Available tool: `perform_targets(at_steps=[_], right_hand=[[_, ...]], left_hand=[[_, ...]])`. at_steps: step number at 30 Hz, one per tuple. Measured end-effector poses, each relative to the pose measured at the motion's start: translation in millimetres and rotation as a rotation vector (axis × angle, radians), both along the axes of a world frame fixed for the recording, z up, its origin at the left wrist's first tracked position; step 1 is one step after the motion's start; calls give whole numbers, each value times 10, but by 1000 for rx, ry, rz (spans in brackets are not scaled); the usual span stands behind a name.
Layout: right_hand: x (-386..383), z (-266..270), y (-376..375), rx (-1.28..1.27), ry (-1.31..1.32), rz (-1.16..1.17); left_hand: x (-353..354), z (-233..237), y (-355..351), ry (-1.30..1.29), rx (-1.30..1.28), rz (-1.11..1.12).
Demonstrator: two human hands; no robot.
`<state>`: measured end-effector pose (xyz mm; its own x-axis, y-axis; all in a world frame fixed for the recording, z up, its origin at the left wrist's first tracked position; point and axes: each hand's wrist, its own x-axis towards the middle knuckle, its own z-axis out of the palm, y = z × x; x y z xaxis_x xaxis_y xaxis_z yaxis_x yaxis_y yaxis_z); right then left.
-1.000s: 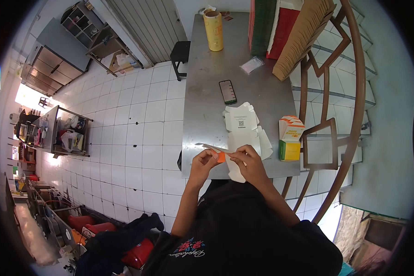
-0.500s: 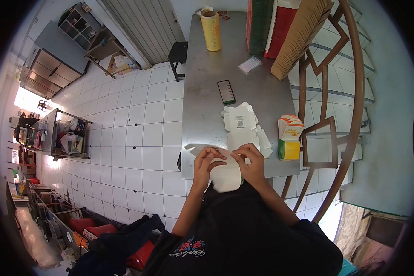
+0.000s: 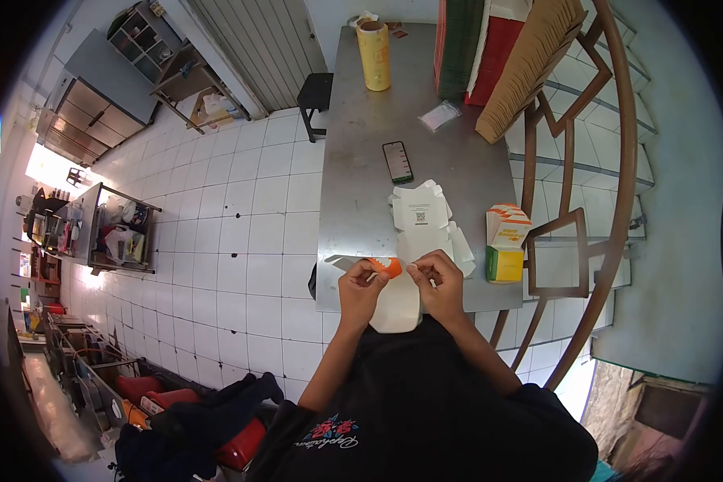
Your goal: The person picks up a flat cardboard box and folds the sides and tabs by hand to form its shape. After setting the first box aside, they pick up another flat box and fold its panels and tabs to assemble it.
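Note:
Near the table's front edge, close to my body, I hold a cream paperboard food box point(image 3: 397, 309), partly folded. Its orange printed flap point(image 3: 386, 267) shows between my hands. My left hand point(image 3: 360, 291) pinches this flap with thumb and fingers. The fingers of my right hand point(image 3: 438, 283) are pinched together at the box's upper right side; the fingertips partly hide the edge there. Just beyond my hands lies an unfolded white box blank point(image 3: 422, 229) with a printed code. To its right sit several nested printed boxes point(image 3: 507, 243) in orange, yellow and green.
A phone point(image 3: 396, 162), a small clear plastic packet point(image 3: 439, 116) and an upright yellow roll point(image 3: 373, 56) are farther back on the metal table point(image 3: 349, 161). Stacked cardboard point(image 3: 530, 72) stands at the far right. A brown railing point(image 3: 621, 177) runs along the right side.
The orange printed side of the flap has turned into view at my left fingertips. My left fingers have drawn together into a pinch. The right hand has barely moved.

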<state>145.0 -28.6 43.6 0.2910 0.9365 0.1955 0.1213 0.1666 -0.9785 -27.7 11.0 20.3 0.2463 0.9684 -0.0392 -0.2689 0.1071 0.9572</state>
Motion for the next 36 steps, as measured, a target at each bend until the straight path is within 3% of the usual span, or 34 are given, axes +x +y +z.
perform_targets(at_steps=[3, 8, 11, 17, 23, 26, 29, 31, 36], right_hand=[[10, 35, -37, 10, -19, 17], [-55, 146, -83, 45, 54, 63], [-39, 111, -100, 71, 23, 34], [-21, 218, -117, 151, -91, -4], [68, 372, -110, 236, -302, 16], [83, 464, -136, 184, -338, 96], [57, 467, -158, 215, -326, 157], [50, 464, -176, 217, -310, 141], [10, 428, -206, 192, -305, 84]], left_hand=[[131, 87, -63, -10, 52, 112], [215, 127, -137, -56, 78, 99], [203, 143, -159, 59, 123, 91], [200, 261, -231, 142, 71, 83], [168, 219, -245, -41, 88, 143], [110, 183, -245, 130, 6, 108], [136, 213, -235, -75, 108, 140], [113, 202, -214, 45, 282, 99], [47, 345, -172, 207, 280, 52]])
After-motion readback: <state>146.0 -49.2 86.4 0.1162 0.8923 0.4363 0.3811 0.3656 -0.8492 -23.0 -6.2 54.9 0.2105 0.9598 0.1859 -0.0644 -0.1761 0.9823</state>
